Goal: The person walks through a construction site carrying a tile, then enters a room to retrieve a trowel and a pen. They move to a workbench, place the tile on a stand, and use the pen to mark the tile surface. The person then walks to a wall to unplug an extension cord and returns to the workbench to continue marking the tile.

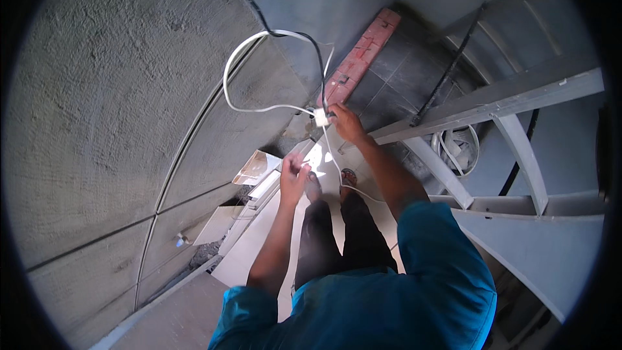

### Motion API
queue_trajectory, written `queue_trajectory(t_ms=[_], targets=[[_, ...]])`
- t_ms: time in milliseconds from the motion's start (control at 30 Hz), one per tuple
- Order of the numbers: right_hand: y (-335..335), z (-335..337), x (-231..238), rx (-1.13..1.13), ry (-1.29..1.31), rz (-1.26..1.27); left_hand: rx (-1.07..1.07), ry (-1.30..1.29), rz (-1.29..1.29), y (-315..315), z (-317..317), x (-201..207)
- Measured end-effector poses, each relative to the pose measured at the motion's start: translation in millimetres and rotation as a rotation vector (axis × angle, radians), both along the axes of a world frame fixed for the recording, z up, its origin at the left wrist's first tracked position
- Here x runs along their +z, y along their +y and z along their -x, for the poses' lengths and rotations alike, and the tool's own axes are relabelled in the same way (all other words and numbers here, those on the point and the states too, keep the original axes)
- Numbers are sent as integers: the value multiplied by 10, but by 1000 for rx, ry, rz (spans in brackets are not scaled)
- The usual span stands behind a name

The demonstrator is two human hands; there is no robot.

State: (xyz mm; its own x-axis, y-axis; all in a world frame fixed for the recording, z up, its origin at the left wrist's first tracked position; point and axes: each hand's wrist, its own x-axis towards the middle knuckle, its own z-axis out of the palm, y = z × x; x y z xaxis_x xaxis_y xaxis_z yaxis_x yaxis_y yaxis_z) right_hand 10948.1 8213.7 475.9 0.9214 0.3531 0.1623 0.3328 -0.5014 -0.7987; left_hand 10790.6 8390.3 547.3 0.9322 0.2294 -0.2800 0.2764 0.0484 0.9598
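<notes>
My right hand (348, 123) is closed at the side of a small white socket block (321, 116), with a dark piece at its fingertips. Whether that piece is a plug I cannot tell. A black cable (319, 58) comes down from above to the block, and a white cable (227, 78) loops out to its left. Another length of thin white cord hangs below it towards the floor. Lower and to the left, my left hand (293, 178) is raised with loosely bent fingers apart, slightly blurred, and nothing shows in it.
A rough grey wall (129, 91) rises on my left. Tile pieces (257, 167) lean at its foot. A red beam (363, 52) lies ahead on dark tiles. On my right stands a ladder-like frame (518, 100), with a bucket (461, 149) behind it.
</notes>
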Motion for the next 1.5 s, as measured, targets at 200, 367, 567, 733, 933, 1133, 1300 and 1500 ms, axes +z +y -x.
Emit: queue_trajectory(t_ms=[200, 367, 567, 733, 933, 1133, 1300, 1500], targets=[[58, 905, 1037, -156, 221, -229, -27, -203, 170, -273, -295, 85], [311, 1420, 2075, -246, 250, -314, 68, -164, 136, -206, -68, 710], [425, 1572, 2544, -230, 206, -401, 26, -58, 109, -18, -80, 1341], [616, 1546, 2605, -283, 124, -284, -1, -116, -176, 96, -193, 1652], [660, 1462, 2452, -244, 224, -398, 4, -107, -75, 234, -221, 1596], [865, 1545, 2664, -258, 29, -226, 32, -110, -151, 393, -210, 1526], [730, 1493, 2707, -202, 316, -535, -1, -141, -123, 312, -266, 1611], [726, 1555, 2661, -267, 149, -295, -9, -207, -205, 298, -176, 1712]])
